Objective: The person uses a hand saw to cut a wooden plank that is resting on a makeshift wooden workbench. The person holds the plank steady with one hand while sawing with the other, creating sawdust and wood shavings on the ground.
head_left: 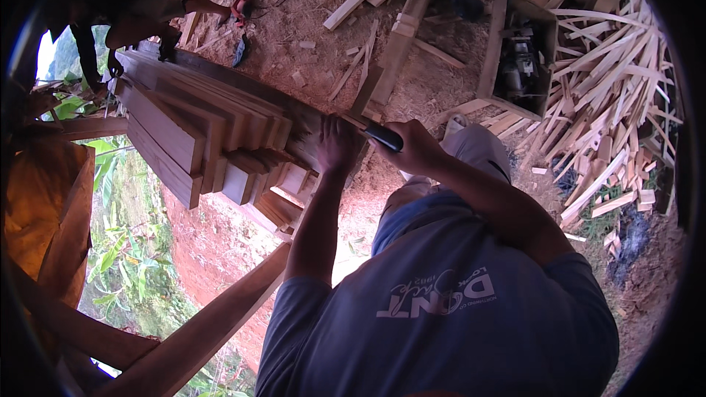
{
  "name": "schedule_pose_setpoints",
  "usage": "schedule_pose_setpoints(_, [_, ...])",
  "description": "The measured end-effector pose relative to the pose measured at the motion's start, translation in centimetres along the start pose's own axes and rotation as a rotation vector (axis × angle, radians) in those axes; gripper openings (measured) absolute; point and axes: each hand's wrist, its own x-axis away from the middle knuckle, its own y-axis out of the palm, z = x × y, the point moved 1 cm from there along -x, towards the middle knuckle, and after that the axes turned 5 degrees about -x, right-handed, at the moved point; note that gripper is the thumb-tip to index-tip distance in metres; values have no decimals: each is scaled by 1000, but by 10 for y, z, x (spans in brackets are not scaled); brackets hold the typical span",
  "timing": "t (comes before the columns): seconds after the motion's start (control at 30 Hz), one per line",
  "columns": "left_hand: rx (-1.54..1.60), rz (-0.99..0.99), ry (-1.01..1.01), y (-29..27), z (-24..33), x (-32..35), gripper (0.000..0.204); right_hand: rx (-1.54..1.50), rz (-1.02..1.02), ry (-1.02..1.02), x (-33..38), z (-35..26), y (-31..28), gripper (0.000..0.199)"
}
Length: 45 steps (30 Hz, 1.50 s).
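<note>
My right hand (410, 148) is closed round a hand tool with a black handle (384, 137). Beyond the handle, a thin part runs left toward my other hand, and the kind of tool cannot be made out. My left hand (338, 145) grips the near end of a long dark wooden plank (305, 129), fingers curled over it. Left of that hand, a stack of sawn boards (239, 121) slants away to the upper left, with the boards' cut ends facing me.
At the far left, another person (121, 11) bends over the boards' far end, one hand near a red tool (240, 9). A wooden box (540, 66) holds machinery. Thin offcuts (618, 95) pile up at right. A slanted beam (213, 316) crosses the lower left.
</note>
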Motion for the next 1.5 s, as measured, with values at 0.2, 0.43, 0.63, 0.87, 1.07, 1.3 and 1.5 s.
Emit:
schedule_pose_setpoints(0.2, [41,-82,-55,2,-3,-5,35,-43,14,51,54,-16,-34,25])
schedule_pose_setpoints(0.43, [75,-41,1,-11,5,-2,30,99,-69,177,137,-69,-111,21])
schedule_pose_setpoints(0.63, [-34,-37,71,-3,-2,0,34,8,-52,107,47,-17,-40,19])
schedule_pose_setpoints(0.87, [72,-84,5,-11,4,-2,37,-61,-32,119,10,0,-9,26])
schedule_pose_setpoints(1.07, [96,32,-15,-5,-2,4,35,220,-49,179,122,-40,-89,24])
schedule_pose_setpoints(1.3, [150,68,-10,-18,4,0,27,259,-115,248,119,-53,-105,21])
schedule_pose_setpoints(1.5, [142,141,28,-18,5,-4,23,44,-36,113,-4,1,-14,29])
